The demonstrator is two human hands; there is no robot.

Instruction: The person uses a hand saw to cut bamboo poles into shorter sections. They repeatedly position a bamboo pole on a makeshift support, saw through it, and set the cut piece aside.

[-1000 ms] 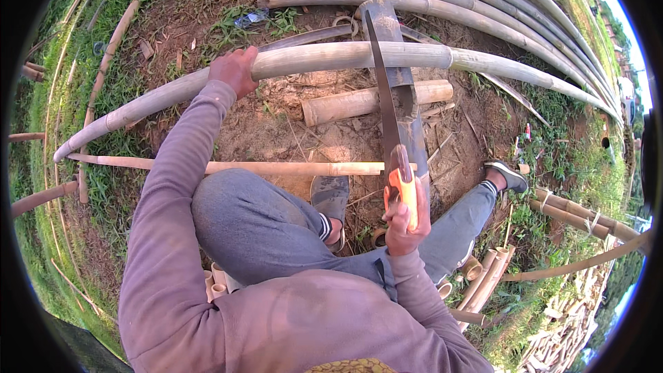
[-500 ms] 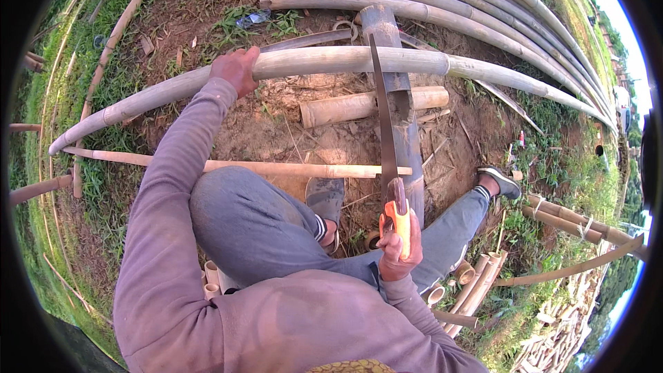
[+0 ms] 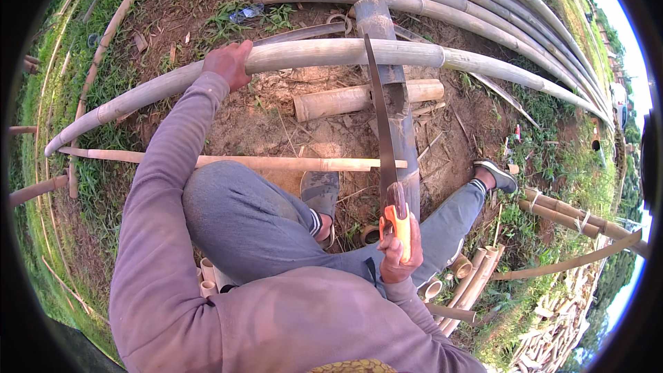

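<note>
A long, pale bamboo pole lies crosswise in front of me. My left hand is closed around it, left of the middle. In my right hand I grip a hand saw by its orange handle. The saw's dark blade points away from me and crosses the pole, its tip just past the far side. Whether the teeth have cut in cannot be made out. Under the pole runs a thick, dark bamboo support with a notch. A thin bamboo length lies across, nearer my knee.
A short bamboo piece lies beyond the thin length. Several long bamboo poles are stacked at the far right. Cut bamboo tubes lie by my right leg, and a tied bamboo frame stands at the right.
The saw has slid slightly toward me across the pole. My left hand keeps its hold in the same place, and the whole view has shifted a little.
</note>
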